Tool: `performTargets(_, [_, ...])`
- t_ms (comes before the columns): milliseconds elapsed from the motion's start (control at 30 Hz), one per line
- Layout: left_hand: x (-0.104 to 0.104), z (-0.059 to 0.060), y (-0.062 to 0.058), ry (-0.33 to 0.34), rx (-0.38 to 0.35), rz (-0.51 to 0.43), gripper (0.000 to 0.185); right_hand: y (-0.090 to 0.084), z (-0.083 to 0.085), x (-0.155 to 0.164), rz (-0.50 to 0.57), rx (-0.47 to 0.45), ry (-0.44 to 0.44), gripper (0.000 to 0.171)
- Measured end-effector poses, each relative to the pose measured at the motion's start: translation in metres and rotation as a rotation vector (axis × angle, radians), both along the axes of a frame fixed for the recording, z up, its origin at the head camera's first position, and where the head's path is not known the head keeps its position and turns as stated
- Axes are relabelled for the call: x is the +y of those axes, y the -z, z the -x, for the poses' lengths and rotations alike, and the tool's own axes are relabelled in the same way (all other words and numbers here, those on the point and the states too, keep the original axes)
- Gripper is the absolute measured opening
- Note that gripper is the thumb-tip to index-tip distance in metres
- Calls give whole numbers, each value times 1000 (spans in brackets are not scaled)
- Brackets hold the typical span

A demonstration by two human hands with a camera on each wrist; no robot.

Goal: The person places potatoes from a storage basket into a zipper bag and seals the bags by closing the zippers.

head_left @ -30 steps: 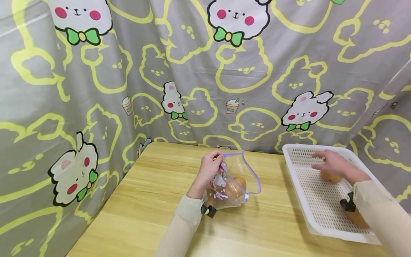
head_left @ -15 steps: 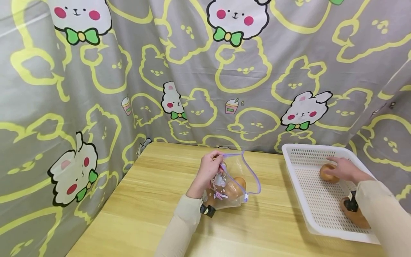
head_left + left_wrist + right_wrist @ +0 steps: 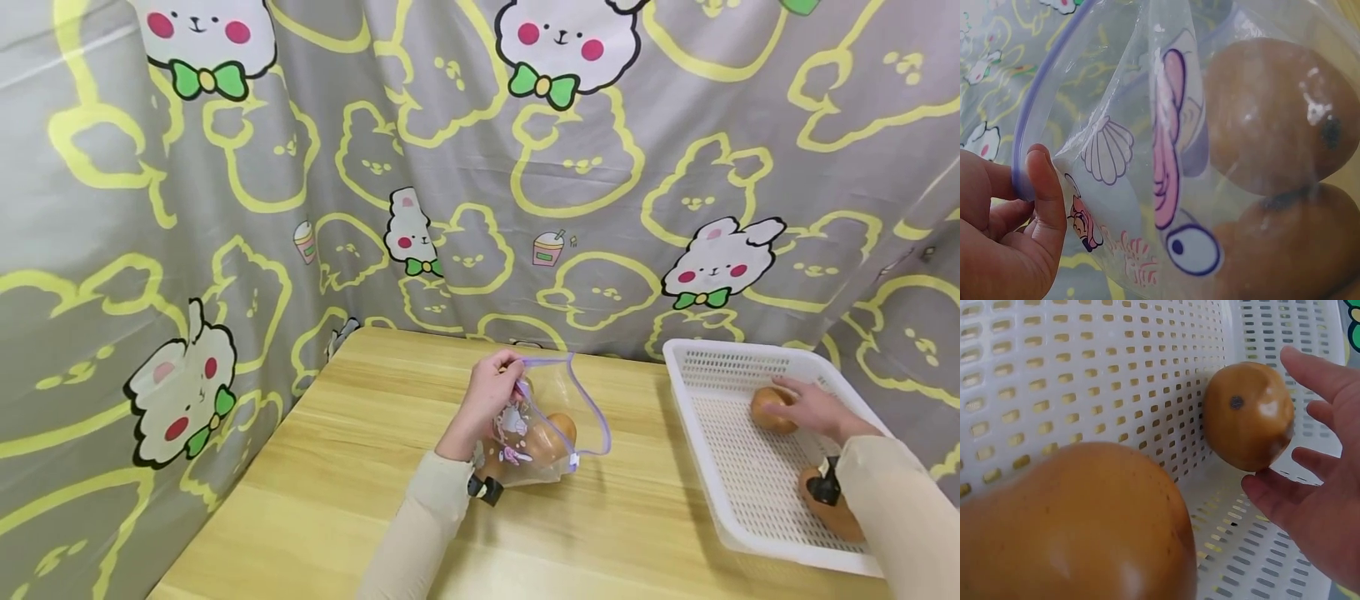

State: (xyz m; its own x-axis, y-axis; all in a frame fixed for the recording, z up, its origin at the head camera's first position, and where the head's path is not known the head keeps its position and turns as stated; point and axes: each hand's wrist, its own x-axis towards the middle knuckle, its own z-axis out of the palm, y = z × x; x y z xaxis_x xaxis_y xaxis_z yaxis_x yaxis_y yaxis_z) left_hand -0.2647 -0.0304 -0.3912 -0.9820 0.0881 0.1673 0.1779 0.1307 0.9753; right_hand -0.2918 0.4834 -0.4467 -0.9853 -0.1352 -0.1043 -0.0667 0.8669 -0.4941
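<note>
My left hand (image 3: 491, 387) pinches the lavender-edged rim of a clear zip bag (image 3: 525, 433) printed with cartoon figures; its mouth gapes to the right. Inside the bag are brown pears (image 3: 1279, 119), two showing in the left wrist view, one over the other. At the right, my right hand (image 3: 813, 408) reaches into a white plastic basket (image 3: 723, 442). Its fingers are spread about a smooth brown pear (image 3: 1247, 415), with a lower fingertip right at the fruit's edge. A second, larger-looking pear (image 3: 1104, 525) lies nearer in the basket, partly under my right wrist in the head view.
The bag rests on a wooden table (image 3: 322, 467), left of the basket. A grey curtain (image 3: 465, 167) with rabbit prints hangs behind and along the left side. A black wrist mount (image 3: 486, 490) sits under my left wrist, close to the bag.
My right hand has come down and slightly right over the basket, to the far pear, uncovering most of it. My left hand keeps its pinch on the bag. The head view has shifted slightly.
</note>
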Motion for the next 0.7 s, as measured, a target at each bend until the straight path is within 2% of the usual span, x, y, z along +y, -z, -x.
performTargets(167, [0,-1,1,3,11,13,18,6,-4,1,36,-12,10,77])
performTargets(400, [-1,-1,1,-3,12,18,17,10,-4,1,3,33,-9,64])
performTargets(700, [-3,-1,1,2,26,11,15,5,-4,-5,30,0,2,79])
